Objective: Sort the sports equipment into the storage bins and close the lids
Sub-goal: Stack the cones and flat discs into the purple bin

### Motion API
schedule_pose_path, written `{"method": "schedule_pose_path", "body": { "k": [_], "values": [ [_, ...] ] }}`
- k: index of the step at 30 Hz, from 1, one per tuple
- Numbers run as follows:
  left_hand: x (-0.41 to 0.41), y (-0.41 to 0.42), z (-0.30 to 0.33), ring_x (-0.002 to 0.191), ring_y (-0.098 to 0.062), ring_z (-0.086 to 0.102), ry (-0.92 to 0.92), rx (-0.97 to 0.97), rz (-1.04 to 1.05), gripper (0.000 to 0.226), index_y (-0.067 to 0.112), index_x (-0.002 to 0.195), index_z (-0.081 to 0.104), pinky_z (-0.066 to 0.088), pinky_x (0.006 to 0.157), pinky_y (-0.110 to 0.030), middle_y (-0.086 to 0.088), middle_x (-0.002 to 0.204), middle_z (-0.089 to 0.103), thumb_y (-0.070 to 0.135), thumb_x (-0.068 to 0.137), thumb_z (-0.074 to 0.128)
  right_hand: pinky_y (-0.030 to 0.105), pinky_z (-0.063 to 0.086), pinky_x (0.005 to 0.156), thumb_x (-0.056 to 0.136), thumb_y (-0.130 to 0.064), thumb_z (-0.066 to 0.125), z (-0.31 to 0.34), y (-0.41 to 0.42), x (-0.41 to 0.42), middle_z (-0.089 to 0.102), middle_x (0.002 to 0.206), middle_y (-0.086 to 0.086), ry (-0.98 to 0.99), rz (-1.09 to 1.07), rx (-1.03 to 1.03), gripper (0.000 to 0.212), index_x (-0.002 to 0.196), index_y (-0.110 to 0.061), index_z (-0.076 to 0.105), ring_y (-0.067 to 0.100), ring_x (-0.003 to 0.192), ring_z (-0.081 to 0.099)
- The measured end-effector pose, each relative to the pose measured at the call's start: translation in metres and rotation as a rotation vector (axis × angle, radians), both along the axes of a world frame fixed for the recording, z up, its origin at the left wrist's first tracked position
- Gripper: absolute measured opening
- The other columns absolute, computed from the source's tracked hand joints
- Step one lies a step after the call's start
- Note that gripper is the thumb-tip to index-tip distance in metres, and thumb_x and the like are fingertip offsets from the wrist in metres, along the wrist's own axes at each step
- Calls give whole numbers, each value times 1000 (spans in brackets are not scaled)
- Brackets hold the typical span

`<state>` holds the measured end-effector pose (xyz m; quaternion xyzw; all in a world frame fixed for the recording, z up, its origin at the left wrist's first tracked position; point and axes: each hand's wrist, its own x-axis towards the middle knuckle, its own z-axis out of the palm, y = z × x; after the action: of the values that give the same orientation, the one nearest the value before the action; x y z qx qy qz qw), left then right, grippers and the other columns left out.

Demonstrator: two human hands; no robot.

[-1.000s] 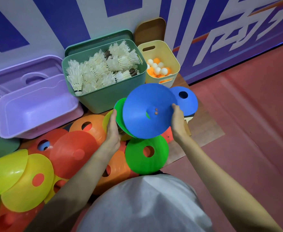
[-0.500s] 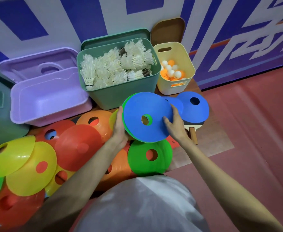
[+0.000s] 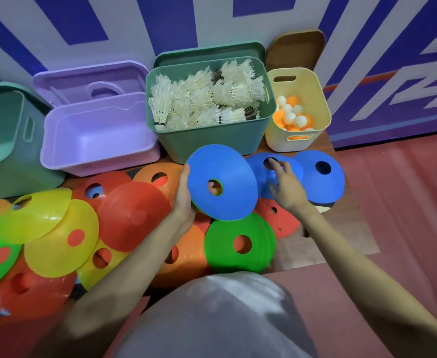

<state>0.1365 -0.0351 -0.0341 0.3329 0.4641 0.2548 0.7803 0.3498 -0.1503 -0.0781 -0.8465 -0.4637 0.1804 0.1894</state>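
green cone (image 3: pixel 239 242) lies nearest on the floor. left hand (image 3: pixel 185 196) grips a blue cone (image 3: pixel 222 180) held tilted above it, a green one stacked behind. right hand (image 3: pixel 287 187) reaches open-fingered over another blue cone (image 3: pixel 260 167). beyond stand the shuttlecock bin (image 3: pixel 212 140) and empty purple bin (image 3: pixel 96 153).

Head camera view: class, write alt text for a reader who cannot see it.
The left hand holds a stack of flat plastic marker discs, blue on top, while the right hand reaches for another blue disc among coloured discs on the floor. Behind stand open plastic bins: green with shuttlecocks, yellow with balls, purple.
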Motion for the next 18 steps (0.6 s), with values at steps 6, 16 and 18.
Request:
{"method": "schedule_pose_path", "body": {
  "k": [6, 16, 18],
  "values": [
    [0, 9, 7, 100, -16, 69, 5, 55, -2, 41, 26, 113, 65, 55, 86, -37, 5, 107, 73, 50, 100, 34, 37, 40, 60, 83, -11, 61, -13, 14, 7, 22, 149, 15, -157, 205, -298, 86, 153, -19, 10, 40, 103, 53],
    [1, 13, 14, 98, -21, 70, 6, 86, 106, 43, 24, 118, 64, 55, 87, -40, 1, 109, 73, 52, 98, 39, 44, 51, 82, 57, -42, 82, 2, 11, -3, 32, 131, 20, -120, 37, -151, 105, 144, -13, 30, 39, 117, 40],
    [-1, 14, 10, 106, -21, 67, 21, 103, 150, 44, 25, 120, 63, 50, 97, -45, 2, 114, 71, 54, 96, 41, 42, 49, 81, 62, -41, 80, 14, 7, -10, 32, 131, 19, -91, -68, -100, 101, 146, -14, 28, 39, 116, 41]
  ]
}}
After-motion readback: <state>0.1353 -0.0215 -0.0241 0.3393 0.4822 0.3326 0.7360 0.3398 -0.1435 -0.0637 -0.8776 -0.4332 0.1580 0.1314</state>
